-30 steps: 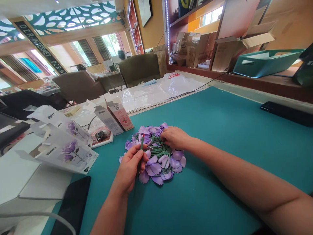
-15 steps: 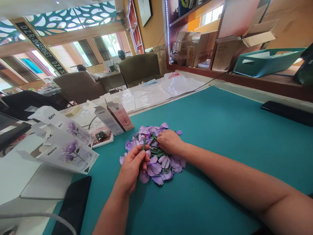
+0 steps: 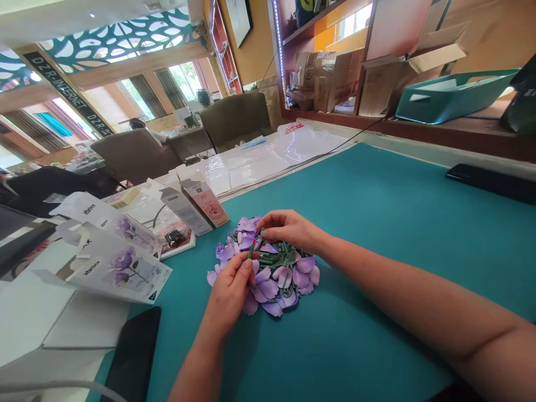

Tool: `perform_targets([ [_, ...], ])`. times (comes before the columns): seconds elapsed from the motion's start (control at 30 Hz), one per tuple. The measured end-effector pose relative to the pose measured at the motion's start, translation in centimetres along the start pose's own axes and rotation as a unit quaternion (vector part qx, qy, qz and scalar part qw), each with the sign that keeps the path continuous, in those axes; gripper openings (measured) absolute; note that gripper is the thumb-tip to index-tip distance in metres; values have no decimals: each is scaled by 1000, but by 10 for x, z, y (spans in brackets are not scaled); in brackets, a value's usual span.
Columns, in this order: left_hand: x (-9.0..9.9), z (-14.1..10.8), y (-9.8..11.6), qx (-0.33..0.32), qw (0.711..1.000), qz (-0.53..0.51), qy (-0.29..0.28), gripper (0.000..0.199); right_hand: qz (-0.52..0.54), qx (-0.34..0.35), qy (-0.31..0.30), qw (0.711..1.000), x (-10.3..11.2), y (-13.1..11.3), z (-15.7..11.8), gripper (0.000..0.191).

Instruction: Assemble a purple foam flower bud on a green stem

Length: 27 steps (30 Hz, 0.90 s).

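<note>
My left hand [image 3: 234, 285] is closed around a thin green stem piece [image 3: 252, 249] with a red tip pointing up. Close to that tip, my right hand [image 3: 282, 230] pinches a small greenish piece [image 3: 262, 237], too small to make out its kind. Under and around both hands lies a pile of purple plastic petals [image 3: 266, 289], mixed with green stem and leaf parts [image 3: 281, 257]. A grey-green round part [image 3: 286, 292] rests among the petals at the pile's near side.
The pile lies on a green mat [image 3: 377, 268]. Open white boxes with flower pictures [image 3: 121, 271] stand left, with a pink-and-grey carton [image 3: 206, 202] behind. Black objects lie at left [image 3: 133, 352] and far right [image 3: 489, 183]. A teal basket [image 3: 452, 100] sits on the shelf.
My right hand has risen from the pile and moved left toward the stem's red tip, with a small greenish piece between its fingers. My left hand still holds the stem.
</note>
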<state>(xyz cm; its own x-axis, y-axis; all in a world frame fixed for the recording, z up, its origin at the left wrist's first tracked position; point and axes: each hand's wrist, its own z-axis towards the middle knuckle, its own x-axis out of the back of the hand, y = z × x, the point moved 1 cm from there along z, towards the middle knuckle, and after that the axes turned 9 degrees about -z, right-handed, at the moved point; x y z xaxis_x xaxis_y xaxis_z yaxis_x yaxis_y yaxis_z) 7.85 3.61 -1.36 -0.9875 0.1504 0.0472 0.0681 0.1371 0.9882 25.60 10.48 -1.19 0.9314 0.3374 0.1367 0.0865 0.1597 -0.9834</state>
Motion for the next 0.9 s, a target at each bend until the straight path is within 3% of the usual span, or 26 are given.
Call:
perform_targets([
  [0.13,1,-1,2,-1,998,58,-10,42,97,-13,-11,995,-2,0,0,9],
  [0.37,-1,-1,2,-14,998,65,-15,43,123,4,-36,992,-3,4,2,9],
  [0.9,0,-4,4,-26,994,105,-20,36,1,71,-58,996,-6,-4,-4,8],
])
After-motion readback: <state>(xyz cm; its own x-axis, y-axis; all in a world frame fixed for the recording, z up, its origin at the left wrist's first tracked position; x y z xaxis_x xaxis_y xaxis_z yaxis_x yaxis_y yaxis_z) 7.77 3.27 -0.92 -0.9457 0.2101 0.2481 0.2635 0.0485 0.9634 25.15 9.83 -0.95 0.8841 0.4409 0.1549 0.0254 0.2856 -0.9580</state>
